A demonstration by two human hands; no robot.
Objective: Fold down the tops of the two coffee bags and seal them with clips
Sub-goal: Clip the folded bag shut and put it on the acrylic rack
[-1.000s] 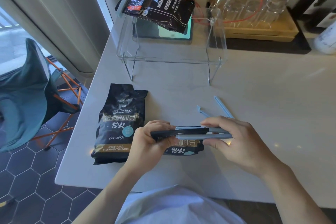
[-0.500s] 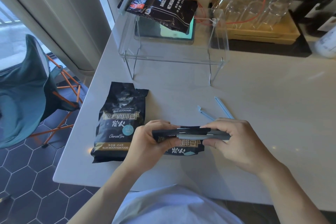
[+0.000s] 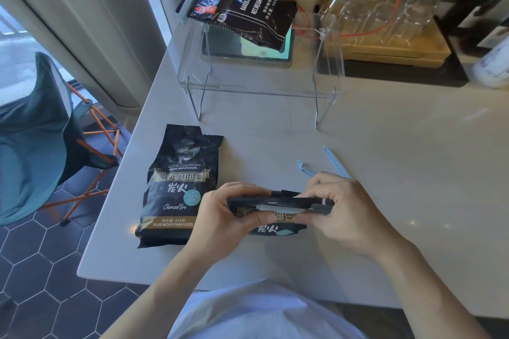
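A pale tabletop [image 3: 399, 162] carries a black coffee bag [image 3: 180, 187] laid flat near its left edge, with an open blue clip [image 3: 334, 161] well to the right. Farther back a clear acrylic stand [image 3: 261, 91] is set, beside a yellow tray [image 3: 391, 49] filled with upturned glasses [image 3: 385, 5].

1 head camera looks steeply down, close over the table [image 3: 385, 173].

Coffee bag [image 3: 180, 187]: black, with gold banner lettering and a pale teal round badge. Held bag [image 3: 275, 221]: black, gold print. Clip [image 3: 283, 208] on it: light grey-blue. Spare clip [image 3: 334, 159]: light blue. Tabletop [image 3: 385, 187]: off-white. Floor [image 3: 41, 270]: dark blue hexagonal tiles.
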